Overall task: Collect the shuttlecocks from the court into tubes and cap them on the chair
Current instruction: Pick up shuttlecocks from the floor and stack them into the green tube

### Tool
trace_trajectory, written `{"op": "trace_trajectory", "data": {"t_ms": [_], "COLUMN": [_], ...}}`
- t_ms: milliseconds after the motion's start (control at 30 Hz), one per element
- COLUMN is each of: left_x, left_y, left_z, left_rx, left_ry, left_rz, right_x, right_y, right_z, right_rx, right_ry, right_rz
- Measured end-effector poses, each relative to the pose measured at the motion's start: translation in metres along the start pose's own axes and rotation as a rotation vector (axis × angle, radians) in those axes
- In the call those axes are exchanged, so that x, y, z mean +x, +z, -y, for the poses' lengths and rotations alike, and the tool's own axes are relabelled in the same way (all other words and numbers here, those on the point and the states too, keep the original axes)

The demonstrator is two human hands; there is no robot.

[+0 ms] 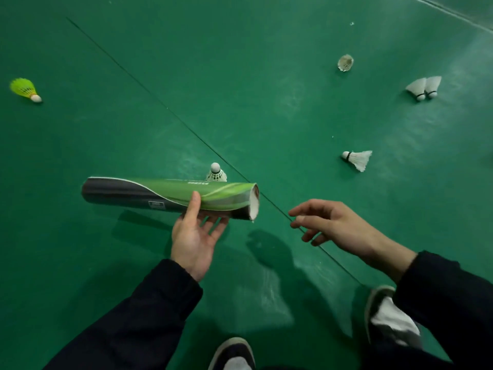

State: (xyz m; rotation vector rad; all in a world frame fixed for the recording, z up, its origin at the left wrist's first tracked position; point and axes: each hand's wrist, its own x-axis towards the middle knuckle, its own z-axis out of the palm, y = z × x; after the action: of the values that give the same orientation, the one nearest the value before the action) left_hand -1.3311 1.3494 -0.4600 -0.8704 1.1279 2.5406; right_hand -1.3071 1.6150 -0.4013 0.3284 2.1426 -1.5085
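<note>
A: Items, left to right?

B: Yellow shuttlecock (25,90), court floor (240,76). Tube (170,196), horizontal, open end rightward, gripped by left hand (196,237), thumb over, fingers beneath.

A: Further right?

B: Right hand (333,225), fingers loosely spread, holding nothing. White shuttlecocks (357,159) scattered on floor beyond.

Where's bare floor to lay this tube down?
Widest bare patch: left of the floor seam, between the yellow shuttlecock and the tube. Crowded on the right: a white pair, a single white shuttlecock, a worn one.

Shuttlecock (216,174) partly behind tube (149,193)
</note>
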Motion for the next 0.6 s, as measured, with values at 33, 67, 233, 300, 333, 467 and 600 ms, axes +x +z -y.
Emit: {"op": "trace_trajectory", "data": {"t_ms": [33,67,233,300,333,467,600], "left_x": [0.004,0.008,0.009,0.003,0.001,-0.013,-0.024], "left_y": [-0.004,-0.008,-0.043,-0.061,-0.069,-0.091,-0.097], "left_z": [-0.006,-0.010,-0.024,-0.029,-0.031,-0.035,-0.034], "left_rx": [-0.011,-0.019,0.000,-0.013,-0.017,-0.011,-0.009], "left_ry": [0.023,0.045,0.107,0.101,0.091,0.083,0.103], "left_rz": [-0.013,-0.026,-0.103,-0.137,-0.167,-0.284,-0.346], "right_x": [0.008,0.019,0.105,0.145,0.165,0.226,0.251], "right_y": [0.003,0.008,0.047,0.070,0.082,0.120,0.120], "right_z": [0.004,0.007,0.027,0.037,0.040,0.041,0.027], "right_rx": [-0.027,-0.057,-0.353,-0.463,-0.510,-0.772,-1.078], "right_ry": [-0.013,-0.026,-0.192,-0.251,-0.277,-0.410,-0.560], "right_rz": [0.006,0.009,-0.093,-0.116,-0.119,-0.026,0.037]}}
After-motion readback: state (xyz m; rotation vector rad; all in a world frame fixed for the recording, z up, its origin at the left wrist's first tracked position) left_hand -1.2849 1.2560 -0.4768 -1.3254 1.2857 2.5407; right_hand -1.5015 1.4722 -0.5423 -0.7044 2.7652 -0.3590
